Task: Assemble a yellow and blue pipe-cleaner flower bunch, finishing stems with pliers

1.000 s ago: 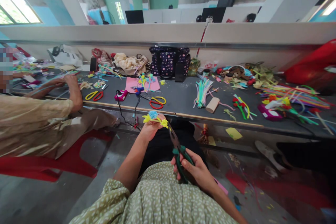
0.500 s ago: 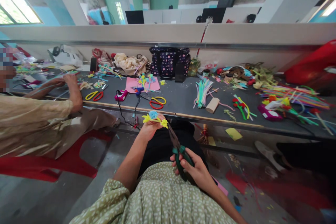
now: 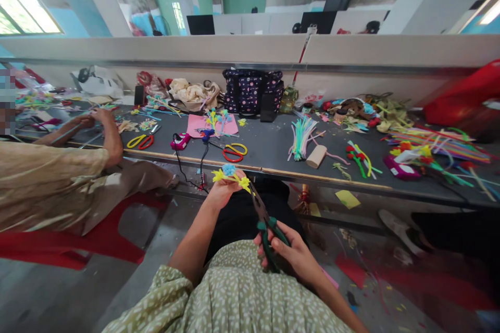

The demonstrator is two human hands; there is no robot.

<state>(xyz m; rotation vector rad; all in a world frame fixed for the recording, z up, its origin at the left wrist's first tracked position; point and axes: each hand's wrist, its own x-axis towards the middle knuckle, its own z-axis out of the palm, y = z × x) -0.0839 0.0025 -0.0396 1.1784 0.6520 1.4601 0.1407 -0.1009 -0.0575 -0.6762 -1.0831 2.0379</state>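
My left hand (image 3: 221, 193) is closed around a small bunch of pipe-cleaner flowers (image 3: 229, 170), yellow ones with a blue one among them. Its fingers are partly hidden by the flowers. My right hand (image 3: 291, 250) grips the green handles of long-nose pliers (image 3: 262, 213). The pliers' dark jaws point up and to the left, their tips right by the yellow flower on the bunch's right side. Whether the jaws pinch a stem there is too small to tell. Both hands are over my lap, below the table's front edge.
On the dark table (image 3: 269, 148) lie red-and-yellow scissors (image 3: 234, 152), a blue glue gun (image 3: 207, 136) and a pink sheet (image 3: 193, 126). A teal pipe-cleaner bundle (image 3: 300, 138) stands by a cardboard tube (image 3: 316, 156). A patterned bag (image 3: 252, 91) is behind. A co-worker's hands (image 3: 97, 117) work at left.
The handles of the pliers have spread a little apart in my right hand. My left hand keeps the flowers in nearly the same place.
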